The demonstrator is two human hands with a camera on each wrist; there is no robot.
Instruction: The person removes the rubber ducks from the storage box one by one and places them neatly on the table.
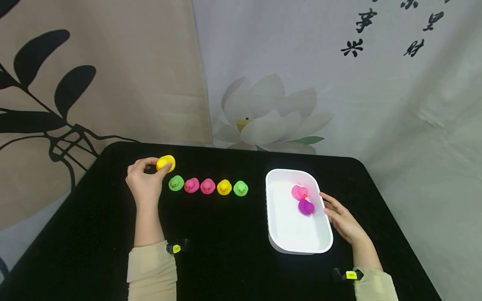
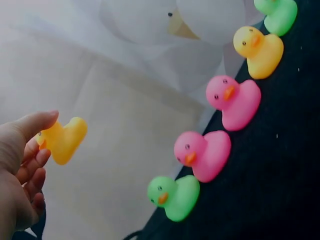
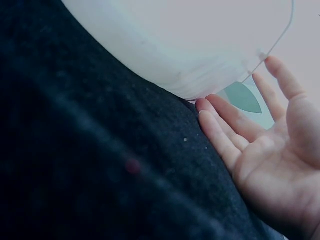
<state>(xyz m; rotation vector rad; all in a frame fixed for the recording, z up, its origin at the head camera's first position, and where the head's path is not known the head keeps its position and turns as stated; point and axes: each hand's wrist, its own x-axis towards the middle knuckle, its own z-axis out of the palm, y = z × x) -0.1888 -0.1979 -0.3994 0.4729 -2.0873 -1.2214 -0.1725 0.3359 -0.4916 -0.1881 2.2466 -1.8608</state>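
Between thumb and fingers, my left hand pinches a yellow rubber duck near the far left of the table. Just below it a row of ducks runs to the right: a green duck, two pink ducks, a yellow duck and another green duck. My right hand touches the right side of a white tub with its fingers extended. Inside the tub lie a pink duck and a purple duck, side by side. The left wrist view shows the held duck at the fingertips.
A black cloth covers the table. Behind its far edge hangs a pale curtain printed with leaves, a lotus flower and dark characters. The tub stands right of the duck row.
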